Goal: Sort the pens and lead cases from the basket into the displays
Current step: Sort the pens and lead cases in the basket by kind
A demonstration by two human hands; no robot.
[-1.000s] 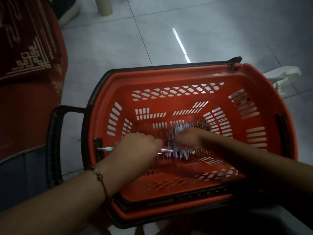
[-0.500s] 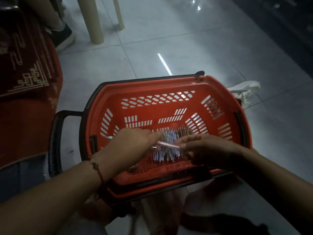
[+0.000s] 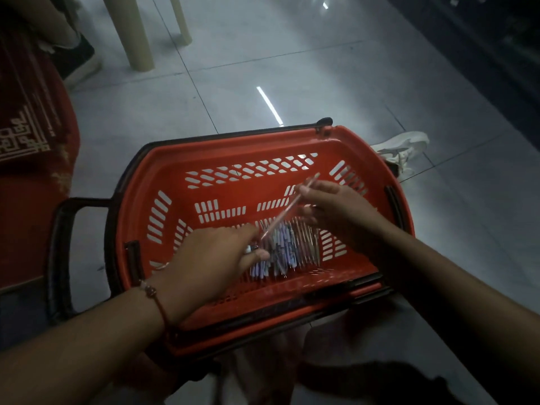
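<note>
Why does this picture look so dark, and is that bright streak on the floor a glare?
Head view: the lighting is dim, so both arms look dark; the white streak is a lamp reflected in the glossy floor tiles; the pink pen held by the right hand is motion-blurred; straight lines bend toward the frame's edges.

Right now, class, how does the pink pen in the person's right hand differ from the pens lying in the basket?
The pink pen is single; the basket pens form a cluster. It is lifted, tilted and pinched by the right hand, while they lie flat on the floor of the basket, the left hand at their edge. It looks pink; many of them look bluish-white. All are slim sticks.
</note>
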